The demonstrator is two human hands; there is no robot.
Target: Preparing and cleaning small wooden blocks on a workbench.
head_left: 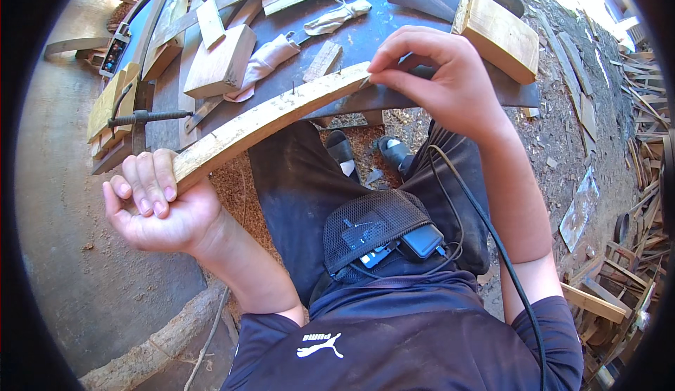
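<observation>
A long pale wooden strip [260, 120] slants across the front of the dark bench [415, 99], with several thin nails standing up from its upper face. My left hand [158, 198] is wrapped round its lower-left end, fingers curled over it. At the upper-right end my right hand [439, 82] pinches the strip with thumb and forefinger; a small thin thing at the fingertips is too small to make out. Behind the strip lie a wooden block [218, 61] and a cloth-wrapped tool [274, 61]. A larger block [499, 36] sits beyond my right hand.
A black screw clamp [140, 118] is at the bench's left end, among boards [105, 110]. My legs and a mesh pouch [373, 229] with devices and cables are below. Scrap timber [633, 278] is piled at the right; wood shavings [239, 222] lie on the ground.
</observation>
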